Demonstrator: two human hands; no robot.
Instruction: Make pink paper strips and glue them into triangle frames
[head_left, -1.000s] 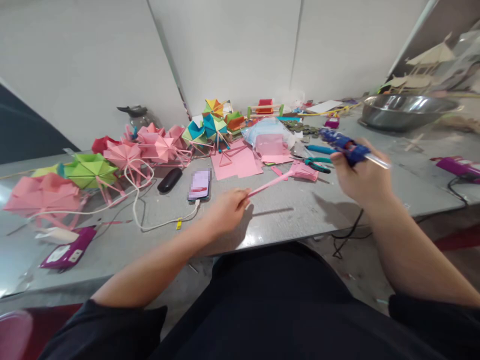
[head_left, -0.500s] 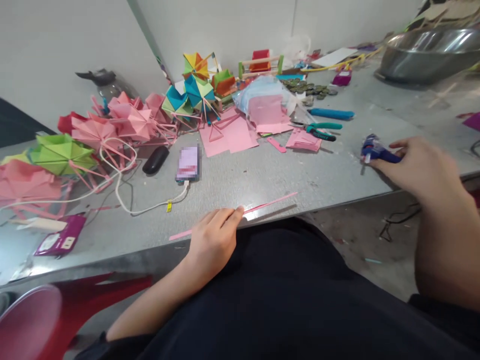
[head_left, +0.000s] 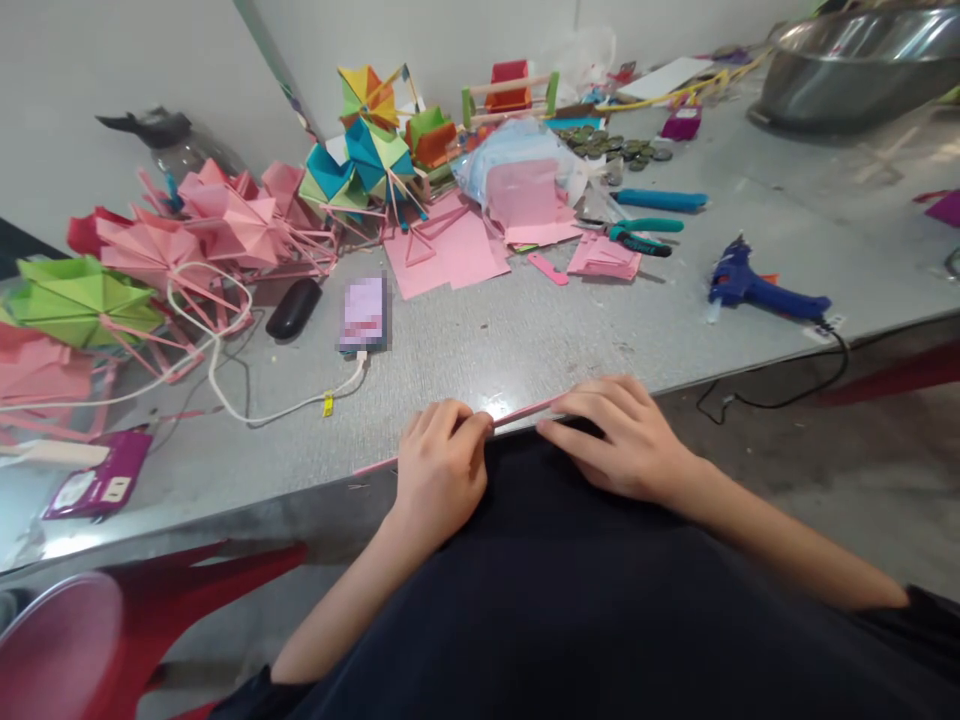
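A thin pink paper strip (head_left: 523, 410) lies along the table's front edge. My left hand (head_left: 444, 468) is closed on it, thumb and forefinger pinching near its middle, with one end sticking out to the left. At the strip's right end is my right hand (head_left: 619, 432), its fingers over the paper and its thumb apart below. The fingers hide that end, so whether they touch it is unclear. A blue hot glue gun (head_left: 772, 285) rests on its side to the right, its black cord hanging over the edge.
Pink folded-paper models (head_left: 225, 225) and a green one (head_left: 86, 305) crowd the left. Pink paper sheets (head_left: 442, 255), green-handled pliers (head_left: 641, 237) and a phone (head_left: 364, 313) on a white cable lie farther back. A metal bowl (head_left: 847, 90) stands back right; a red stool (head_left: 67, 640) is below left.
My right hand has let go of the glue gun, leaving it on the table, and has come left to the pink strip. My left hand still pinches the strip.
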